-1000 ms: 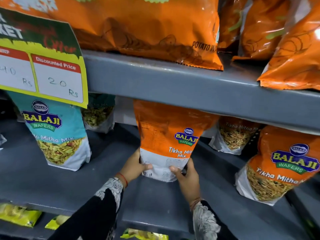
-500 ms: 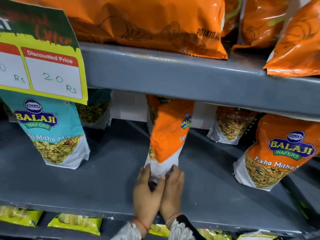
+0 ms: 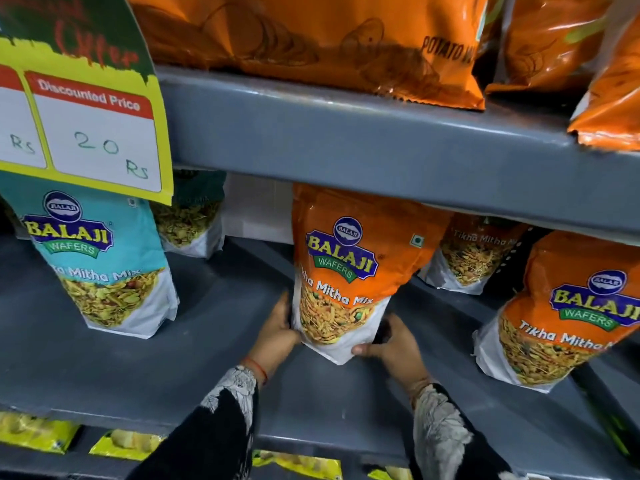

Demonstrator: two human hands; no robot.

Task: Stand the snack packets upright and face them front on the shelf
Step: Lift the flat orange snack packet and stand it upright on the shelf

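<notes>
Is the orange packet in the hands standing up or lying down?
Standing up. The orange packet has its white bottom on the grey shelf, logo forward, with the left hand and right hand at its base.

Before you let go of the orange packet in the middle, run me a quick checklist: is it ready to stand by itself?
1. Front facing out: ok. The middle orange packet shows its Balaji logo and product name.
2. Upright: ok, roughly vertical, with only a slight lean.
3. Base flat on the grey shelf: cannot tell; its bottom corner looks slightly raised between the hands.
4. Grip: ok. The left hand and right hand hold its lower edges.
5. Clearance from neighbours: ok. There are gaps to the teal packet and the right orange packet.
6. In line with the neighbours' front edge: cannot tell.
</notes>
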